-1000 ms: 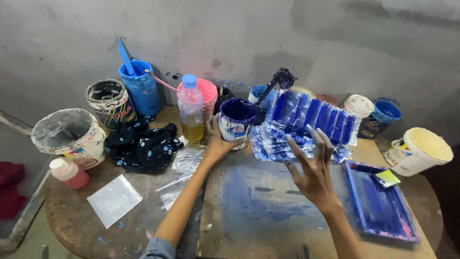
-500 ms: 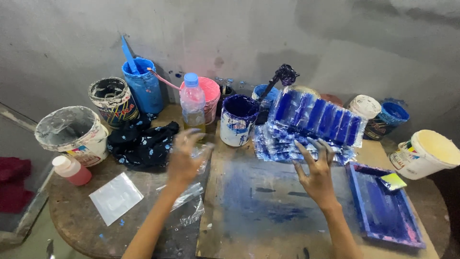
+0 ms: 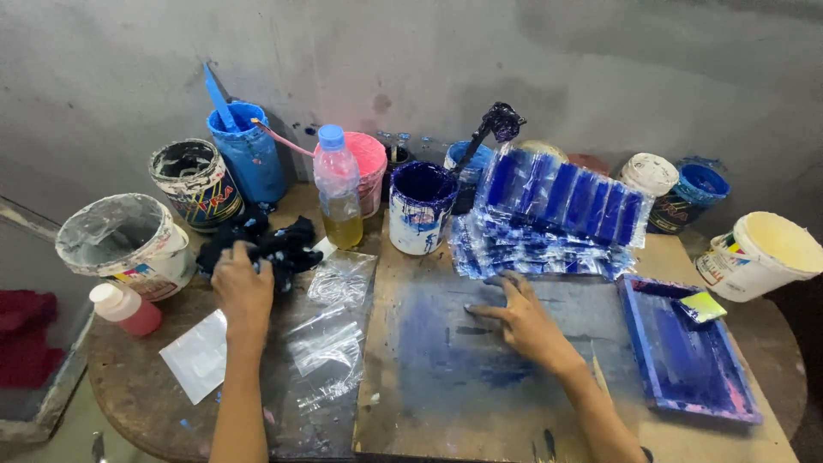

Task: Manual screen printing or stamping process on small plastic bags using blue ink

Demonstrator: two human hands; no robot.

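Round wooden table (image 3: 137, 394), worn, paint-specked, front edge nearest the camera. Blue-stained board (image 3: 463, 360) lies flat in the middle. Right hand (image 3: 523, 321) rests palm down on the board, fingers spread flat, gripping nothing, fingertips just short of the stack of blue-smeared plastic sheets (image 3: 549, 214). Clear plastic bags (image 3: 330, 334) lie crumpled left of the board, a white paper square (image 3: 199, 356) beside them. Left hand (image 3: 244, 287) is over the dark ink-stained rag (image 3: 279, 244), fingers curled down onto the cloth; a firm hold cannot be told. Blue printing frame (image 3: 686, 351) sits at right with a yellow-green scrap (image 3: 703, 306) on it. Small pink-capped bottle (image 3: 127, 309) stands at the left edge, next to a large white bucket (image 3: 124, 244). Further back: plastic bottle of yellow liquid (image 3: 340, 197), blue-stained white can (image 3: 420, 206), pink tub (image 3: 370, 171), blue bucket (image 3: 249, 154) with a stick in it, paint-crusted can (image 3: 195, 182). Cream bucket (image 3: 759, 253) far right. Grey concrete wall (image 3: 514, 60) stands behind, smudged. Red cloth (image 3: 26, 334) lies below the table on the left.
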